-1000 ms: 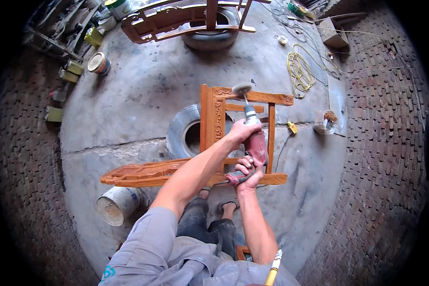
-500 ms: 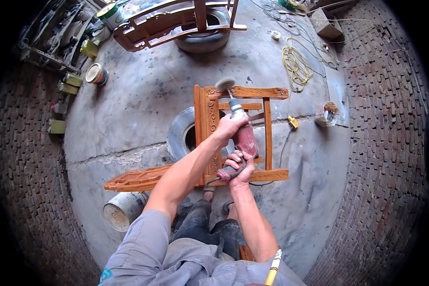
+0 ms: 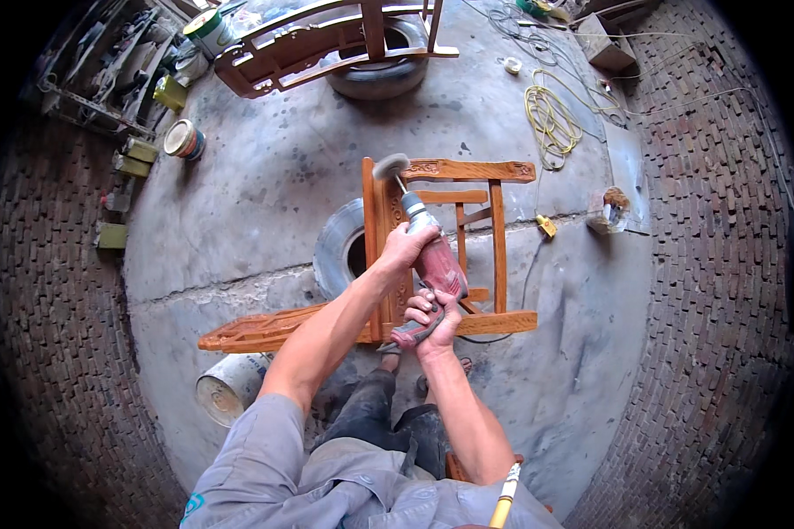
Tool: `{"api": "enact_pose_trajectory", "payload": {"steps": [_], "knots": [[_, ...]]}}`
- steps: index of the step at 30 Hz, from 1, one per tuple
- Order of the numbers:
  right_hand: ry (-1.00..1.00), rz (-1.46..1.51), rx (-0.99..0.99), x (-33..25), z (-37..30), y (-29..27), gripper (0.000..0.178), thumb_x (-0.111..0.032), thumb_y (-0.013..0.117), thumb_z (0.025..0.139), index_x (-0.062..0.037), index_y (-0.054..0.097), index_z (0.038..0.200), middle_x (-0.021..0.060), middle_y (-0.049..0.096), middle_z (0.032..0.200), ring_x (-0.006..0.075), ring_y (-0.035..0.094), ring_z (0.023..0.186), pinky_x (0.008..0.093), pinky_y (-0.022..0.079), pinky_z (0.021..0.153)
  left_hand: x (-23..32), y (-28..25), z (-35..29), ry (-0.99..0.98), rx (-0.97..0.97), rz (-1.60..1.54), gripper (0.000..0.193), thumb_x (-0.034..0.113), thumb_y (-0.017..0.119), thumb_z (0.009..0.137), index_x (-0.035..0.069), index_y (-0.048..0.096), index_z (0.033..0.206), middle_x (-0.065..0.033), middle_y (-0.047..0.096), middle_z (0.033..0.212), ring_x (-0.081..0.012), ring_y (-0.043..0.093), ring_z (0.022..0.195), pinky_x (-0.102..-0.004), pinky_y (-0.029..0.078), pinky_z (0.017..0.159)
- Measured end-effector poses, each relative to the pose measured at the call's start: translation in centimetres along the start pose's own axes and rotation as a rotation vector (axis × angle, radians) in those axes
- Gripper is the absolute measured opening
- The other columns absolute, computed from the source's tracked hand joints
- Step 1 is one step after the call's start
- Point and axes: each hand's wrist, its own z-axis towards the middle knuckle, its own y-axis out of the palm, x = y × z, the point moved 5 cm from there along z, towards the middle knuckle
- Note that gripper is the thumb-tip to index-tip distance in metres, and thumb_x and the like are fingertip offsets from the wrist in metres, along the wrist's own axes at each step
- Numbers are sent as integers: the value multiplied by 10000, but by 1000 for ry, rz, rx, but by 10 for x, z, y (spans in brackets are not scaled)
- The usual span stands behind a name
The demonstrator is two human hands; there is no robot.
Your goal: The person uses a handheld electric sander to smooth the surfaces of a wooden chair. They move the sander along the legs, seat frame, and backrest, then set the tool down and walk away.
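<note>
Both my hands grip a red electric drill (image 3: pixel 439 264). My left hand (image 3: pixel 408 245) wraps its front, just behind the grey chuck, while my right hand (image 3: pixel 434 317) closes round the rear handle. From the chuck a thin shaft runs up to a pale round buffing wheel (image 3: pixel 391 165), at the far left corner of a wooden chair (image 3: pixel 499 247). Whether the wheel touches the wood I cannot tell. The orange-brown chair lies on its side, its carved seat rail (image 3: pixel 397 212) partly behind the drill and my left arm. Its back (image 3: pixel 260 328) points left.
A tyre (image 3: pixel 337 251) lies under the chair, and a white bucket (image 3: pixel 229 388) lies beside its back. Farther off, a darker chair (image 3: pixel 300 53) rests on another tyre (image 3: pixel 379 81). A yellow cable coil (image 3: pixel 551 119) and a yellow socket (image 3: pixel 546 227) are on the right floor.
The drill has swung left in my hands. Its wheel has moved from the far rail toward the chair's far left corner. The chair stays in place.
</note>
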Motion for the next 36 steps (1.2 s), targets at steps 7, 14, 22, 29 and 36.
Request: {"api": "enact_pose_trajectory", "payload": {"steps": [7,14,22,29,36], "knots": [[-112,23,-62,-22,-4,2,177,-166,614,838,-68,467,835,2,458,782,101,473,664,213,427,470,19,41,-8,-19,-69,38,550,345,752,788,-2,568,1172,-123,643,1048,-179,623,887,-325,503,792],[4,-125,-47,-27,12,15,161,-152,613,841,-48,491,859,11,493,785,109,490,662,217,422,477,12,9,15,27,-4,-98,483,324,701,864,28,520,1200,-103,643,1040,-181,646,892,-339,542,784],[67,-372,19,-69,8,27,151,-148,609,841,-47,499,862,14,490,764,101,460,615,208,406,445,4,26,11,77,74,-316,465,296,687,876,24,512,1211,-109,609,1078,-202,630,943,-358,537,821],[375,-688,8,-112,-49,53,162,-154,524,886,-31,463,972,16,446,731,86,425,589,190,371,388,-24,50,-61,184,159,-608,442,263,680,871,8,509,1188,-96,616,1079,-181,625,980,-350,528,876],[576,-890,300,-113,-128,7,170,-177,539,854,-13,498,873,45,483,719,110,445,567,206,370,390,-88,49,-173,-67,132,-771,590,336,717,847,36,440,1273,-86,572,1191,-186,581,1093,-374,489,954]]}}
